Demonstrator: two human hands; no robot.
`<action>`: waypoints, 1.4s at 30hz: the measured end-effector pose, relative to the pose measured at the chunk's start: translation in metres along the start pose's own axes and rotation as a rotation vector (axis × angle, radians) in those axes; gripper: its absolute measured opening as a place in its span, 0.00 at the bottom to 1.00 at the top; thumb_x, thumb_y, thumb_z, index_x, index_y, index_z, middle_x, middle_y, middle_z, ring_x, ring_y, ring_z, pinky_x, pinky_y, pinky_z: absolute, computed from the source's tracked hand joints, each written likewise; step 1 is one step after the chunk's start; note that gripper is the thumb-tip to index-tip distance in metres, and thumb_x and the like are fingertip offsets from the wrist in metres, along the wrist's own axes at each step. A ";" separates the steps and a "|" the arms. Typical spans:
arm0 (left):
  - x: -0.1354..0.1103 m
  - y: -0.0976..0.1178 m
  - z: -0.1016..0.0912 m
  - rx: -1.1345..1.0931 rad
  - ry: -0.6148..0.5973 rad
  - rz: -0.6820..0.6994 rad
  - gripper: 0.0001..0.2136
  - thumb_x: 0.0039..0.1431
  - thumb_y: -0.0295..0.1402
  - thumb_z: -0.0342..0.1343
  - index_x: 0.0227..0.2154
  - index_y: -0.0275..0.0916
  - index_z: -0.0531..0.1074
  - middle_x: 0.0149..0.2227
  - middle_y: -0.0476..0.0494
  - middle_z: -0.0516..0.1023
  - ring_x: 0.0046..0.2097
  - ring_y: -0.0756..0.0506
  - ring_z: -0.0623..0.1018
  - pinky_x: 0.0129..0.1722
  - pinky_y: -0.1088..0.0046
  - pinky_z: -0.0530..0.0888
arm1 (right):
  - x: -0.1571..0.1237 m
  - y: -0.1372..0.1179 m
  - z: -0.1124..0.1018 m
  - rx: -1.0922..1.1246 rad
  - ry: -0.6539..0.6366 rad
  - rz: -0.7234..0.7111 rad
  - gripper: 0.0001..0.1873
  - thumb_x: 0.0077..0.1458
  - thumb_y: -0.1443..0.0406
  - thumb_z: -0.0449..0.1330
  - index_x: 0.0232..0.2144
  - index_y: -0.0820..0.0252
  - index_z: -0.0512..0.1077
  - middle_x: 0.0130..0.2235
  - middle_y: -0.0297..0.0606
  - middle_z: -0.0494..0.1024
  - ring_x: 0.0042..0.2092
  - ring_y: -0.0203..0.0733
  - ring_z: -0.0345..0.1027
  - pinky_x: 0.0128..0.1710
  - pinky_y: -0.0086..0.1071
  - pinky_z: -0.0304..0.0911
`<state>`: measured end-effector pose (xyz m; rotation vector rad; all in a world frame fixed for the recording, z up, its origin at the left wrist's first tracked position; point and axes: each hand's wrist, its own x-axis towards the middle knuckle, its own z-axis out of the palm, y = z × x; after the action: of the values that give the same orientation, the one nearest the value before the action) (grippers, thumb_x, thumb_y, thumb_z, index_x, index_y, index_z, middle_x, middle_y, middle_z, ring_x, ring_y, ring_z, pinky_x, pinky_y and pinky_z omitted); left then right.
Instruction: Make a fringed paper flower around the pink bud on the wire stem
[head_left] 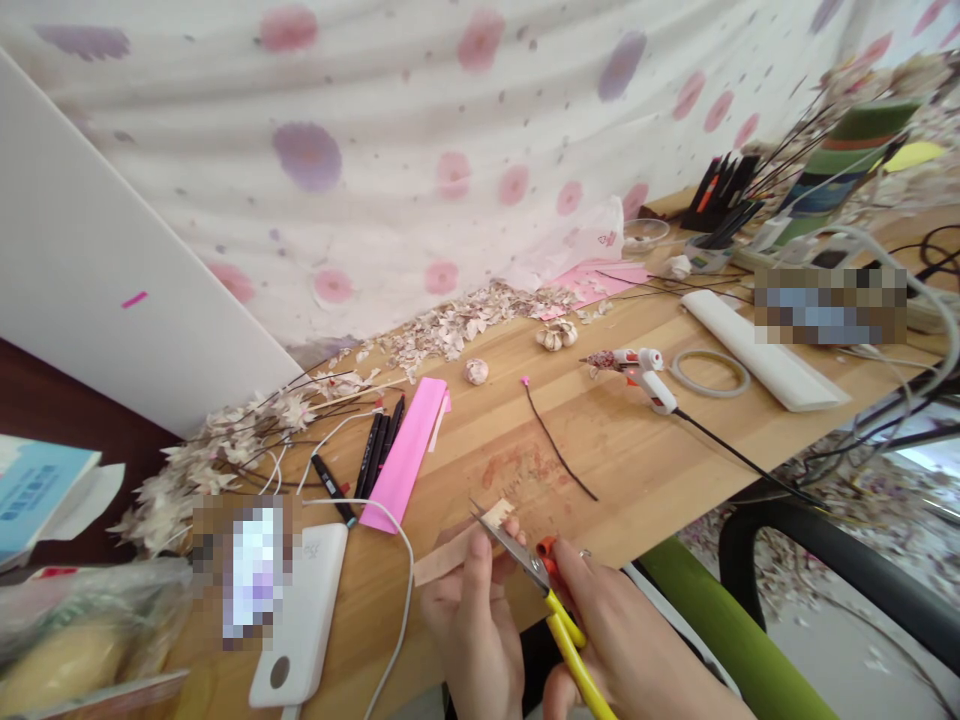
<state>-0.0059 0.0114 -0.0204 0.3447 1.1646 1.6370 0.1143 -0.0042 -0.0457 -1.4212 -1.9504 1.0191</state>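
Note:
My left hand pinches a pale beige strip of paper between thumb and fingers, just over the table's front edge. The strip's upper end looks jagged. My right hand grips a pair of scissors with yellow and orange handles. Their blades lie across the strip beside my left thumb; whether they touch the paper I cannot tell. Beyond my hands lies a thin dark stem with a pink tip. A folded strip of pink paper rests to the left.
A white glue gun, a tape roll and garlic bulbs lie farther back. Black markers, a white power bank and its cable stand left. Dried petals line the curtain. A chair armrest borders the right.

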 end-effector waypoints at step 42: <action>0.002 0.000 -0.003 -0.010 -0.053 0.015 0.16 0.38 0.44 0.78 0.26 0.39 0.84 0.29 0.43 0.85 0.31 0.45 0.85 0.32 0.75 0.83 | -0.001 0.001 0.002 0.030 -0.025 0.025 0.39 0.39 0.38 0.72 0.30 0.51 0.51 0.30 0.34 0.72 0.28 0.44 0.65 0.27 0.32 0.58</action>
<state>-0.0088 0.0112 -0.0230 0.3893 1.1159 1.6365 0.1135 -0.0054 -0.0481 -1.4266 -1.9313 1.0773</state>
